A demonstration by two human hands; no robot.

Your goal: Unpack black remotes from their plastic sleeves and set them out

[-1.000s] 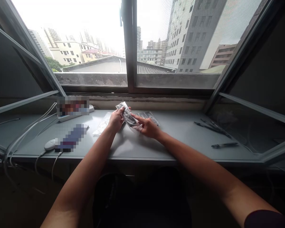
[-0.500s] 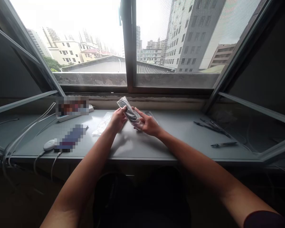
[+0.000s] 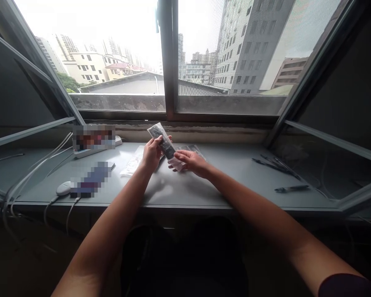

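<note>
Head view: both forearms reach out over the grey bench [image 3: 228, 181] below the window. The left hand [image 3: 151, 154] pinches a clear packet [image 3: 162, 140], held tilted just above the bench's far middle. The right hand [image 3: 190, 161] rests its outstretched fingers on the packet's lower end; I cannot tell whether they grip. The packet's print is too small to read.

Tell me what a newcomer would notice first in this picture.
At the middle of the grey desk, the left hand pinches a clear plastic packet with something dark inside, tilted up, and the right hand touches its lower end. Behind them a big window shows city buildings; dark pens lie at the desk's right.
</note>
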